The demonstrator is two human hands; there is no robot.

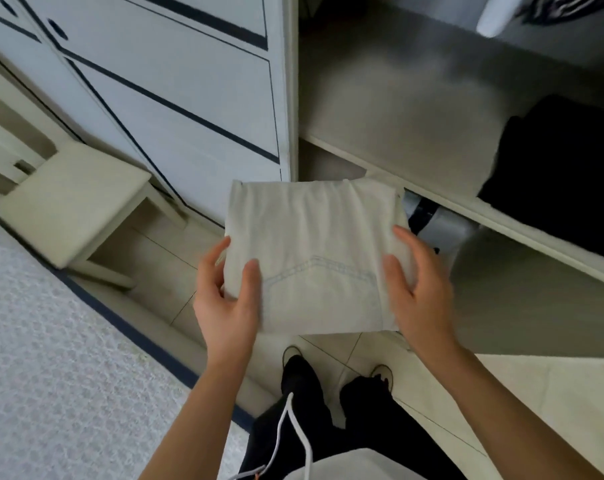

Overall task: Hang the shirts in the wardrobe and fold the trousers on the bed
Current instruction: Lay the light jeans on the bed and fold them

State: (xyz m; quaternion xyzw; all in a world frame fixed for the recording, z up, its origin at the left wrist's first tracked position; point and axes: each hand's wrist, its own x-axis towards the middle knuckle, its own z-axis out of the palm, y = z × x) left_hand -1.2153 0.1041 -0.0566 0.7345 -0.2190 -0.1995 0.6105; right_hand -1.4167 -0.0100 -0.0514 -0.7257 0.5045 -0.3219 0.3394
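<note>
Folded trousers (311, 251), held between both hands (224, 299) (419, 289)

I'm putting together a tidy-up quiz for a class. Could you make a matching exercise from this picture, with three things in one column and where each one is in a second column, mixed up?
Things:
1. folded trousers
2. stool
3. black clothes

Places:
A. on the floor beside the closed wardrobe door
B. on a wardrobe shelf, at the right
C. held between the left hand and the right hand

Pairs: 1-C, 2-A, 3-B
</note>
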